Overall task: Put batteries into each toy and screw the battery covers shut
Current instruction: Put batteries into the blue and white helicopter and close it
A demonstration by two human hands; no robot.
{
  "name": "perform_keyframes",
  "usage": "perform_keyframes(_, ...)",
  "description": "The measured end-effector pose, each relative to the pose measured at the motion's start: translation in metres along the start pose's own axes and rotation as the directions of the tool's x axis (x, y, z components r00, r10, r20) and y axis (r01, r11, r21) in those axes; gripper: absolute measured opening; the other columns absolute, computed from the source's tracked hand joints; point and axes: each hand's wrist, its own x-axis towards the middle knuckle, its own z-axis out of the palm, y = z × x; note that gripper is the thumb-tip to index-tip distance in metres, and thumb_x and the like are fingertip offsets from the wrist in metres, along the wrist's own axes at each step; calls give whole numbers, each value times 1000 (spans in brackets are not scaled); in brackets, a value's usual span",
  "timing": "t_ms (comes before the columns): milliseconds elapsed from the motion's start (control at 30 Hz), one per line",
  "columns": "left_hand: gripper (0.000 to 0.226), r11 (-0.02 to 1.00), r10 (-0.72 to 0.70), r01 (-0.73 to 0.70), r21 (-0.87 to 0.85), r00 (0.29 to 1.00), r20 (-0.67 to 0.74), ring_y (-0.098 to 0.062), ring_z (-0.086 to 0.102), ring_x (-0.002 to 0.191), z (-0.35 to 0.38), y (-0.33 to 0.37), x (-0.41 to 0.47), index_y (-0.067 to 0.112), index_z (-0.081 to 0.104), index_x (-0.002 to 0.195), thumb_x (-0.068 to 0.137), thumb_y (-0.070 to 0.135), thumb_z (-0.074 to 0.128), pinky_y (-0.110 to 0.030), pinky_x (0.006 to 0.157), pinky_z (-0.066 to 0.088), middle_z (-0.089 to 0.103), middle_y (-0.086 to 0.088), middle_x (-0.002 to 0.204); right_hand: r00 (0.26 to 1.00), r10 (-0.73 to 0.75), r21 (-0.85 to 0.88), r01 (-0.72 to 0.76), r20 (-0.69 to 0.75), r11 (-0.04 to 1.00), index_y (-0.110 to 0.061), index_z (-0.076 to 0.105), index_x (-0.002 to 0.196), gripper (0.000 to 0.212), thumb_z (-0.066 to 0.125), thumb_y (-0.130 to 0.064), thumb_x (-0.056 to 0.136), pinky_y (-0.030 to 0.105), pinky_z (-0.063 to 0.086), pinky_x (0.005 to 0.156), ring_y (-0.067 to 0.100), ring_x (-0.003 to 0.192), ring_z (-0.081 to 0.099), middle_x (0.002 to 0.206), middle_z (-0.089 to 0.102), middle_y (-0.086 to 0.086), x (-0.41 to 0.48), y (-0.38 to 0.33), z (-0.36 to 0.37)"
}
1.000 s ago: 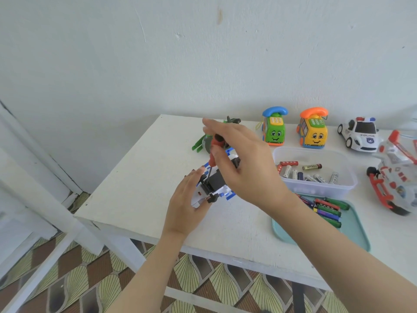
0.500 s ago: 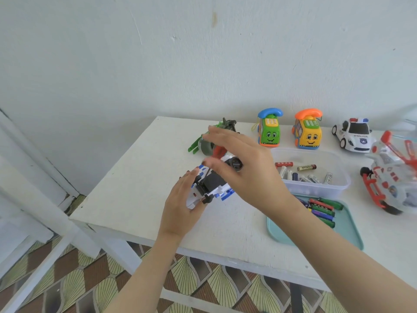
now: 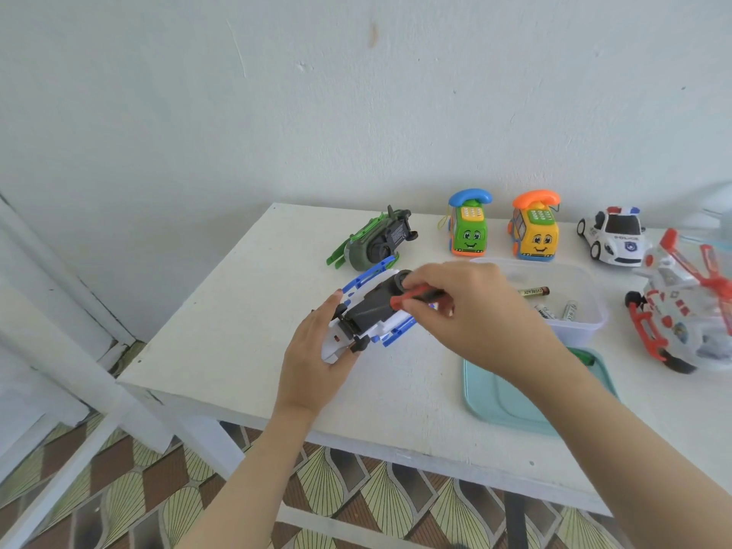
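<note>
A blue and white toy vehicle (image 3: 374, 311) lies upside down on the white table (image 3: 237, 330), its dark underside facing up. My left hand (image 3: 313, 358) holds its near end. My right hand (image 3: 471, 311) grips a red-handled screwdriver (image 3: 414, 297) lying nearly level, its red end against the dark underside. A clear tub (image 3: 586, 330) behind my right hand holds several batteries (image 3: 534, 291).
A green toy (image 3: 372, 241) lies upside down at the back. Green (image 3: 467, 227) and orange (image 3: 534, 227) phone cars, a white police car (image 3: 614, 235) and a red and white helicopter (image 3: 689, 311) stand to the right. A teal tray (image 3: 503, 394) sits under my right forearm.
My right hand has dropped from above the toy and turned the screwdriver from upright to nearly level. The view has shifted left, and the green toy is uncovered.
</note>
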Motion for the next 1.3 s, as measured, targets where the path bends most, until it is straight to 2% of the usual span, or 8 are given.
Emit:
perform_keyframes(67, 81, 1000, -21, 21, 8, 1000, -2, -3, 52, 105, 1, 1, -1, 16, 43, 138, 70, 8, 86, 4, 90, 32, 56, 11, 119, 996, 40, -25, -38, 75, 999, -20, 68, 85, 14, 64, -33, 87, 15, 43, 57, 1, 57, 52, 56, 57, -17, -8, 0, -3)
perform_keyframes(233, 82, 998, -61, 61, -7, 998, -20, -5, 53, 100, 6, 7, -3, 22, 42, 139, 71, 13, 87, 5, 86, 33, 58, 11, 115, 981, 135, 21, -139, 137, 990, -20, 57, 73, 18, 63, -32, 85, 16, 32, 48, 6, 50, 48, 42, 46, -13, -29, 2, 6)
perform_keyframes(367, 69, 997, -68, 67, -22, 997, -44, -3, 52, 99, 6, 11, -3, 22, 42, 139, 80, 38, 72, 4, 87, 32, 57, 12, 116, 975, 161, 47, -170, 150, 984, -16, 51, 69, 22, 62, -30, 84, 20, 31, 48, 11, 47, 41, 45, 44, -11, -39, 3, 13)
perform_keyframes(467, 68, 996, -88, 87, -31, 994, -61, 2, 49, 100, 7, 13, -4, 23, 42, 140, 81, 41, 68, 3, 87, 33, 56, 14, 117, 975, 164, 71, -176, 147, 982, -16, 49, 72, 22, 58, -31, 86, 21, 29, 47, 12, 46, 39, 48, 45, -8, -42, 3, 19)
perform_keyframes(667, 79, 995, -97, 95, -27, 994, -47, -7, 51, 103, 10, 13, -5, 26, 37, 142, 77, 17, 81, 4, 88, 31, 57, 9, 117, 994, 86, -186, -73, 61, 980, -18, 29, 75, 25, 45, -29, 90, 20, 17, 38, 20, 39, 35, 48, 36, -6, -55, -9, 42)
perform_keyframes(833, 72, 992, -127, 125, -24, 989, -75, -12, 52, 102, 10, 13, -2, 21, 37, 142, 79, 32, 70, 2, 89, 31, 65, -6, 119, 995, 63, -169, -74, -71, 983, -17, 33, 73, 18, 42, -26, 85, 20, 13, 33, 18, 33, 25, 51, 23, -12, -60, -16, 44)
perform_keyframes(1033, 72, 990, -130, 125, -69, 989, -72, 0, 48, 105, 9, 14, -4, 26, 34, 144, 83, 39, 69, -8, 87, 41, 56, 8, 121, 967, 125, -138, -158, -224, 978, -9, 40, 73, 22, 55, -18, 87, 30, 28, 33, 21, 34, 38, 48, 31, -10, -48, -3, 29)
perform_keyframes(1300, 74, 990, -124, 121, -71, 992, -39, 1, 48, 109, 7, 13, -5, 30, 33, 145, 81, 35, 70, -14, 88, 43, 53, 13, 124, 950, 207, -90, -233, -234, 968, -11, 39, 73, 26, 58, -17, 90, 22, 21, 40, 8, 37, 33, 45, 33, -11, -32, 18, 18)
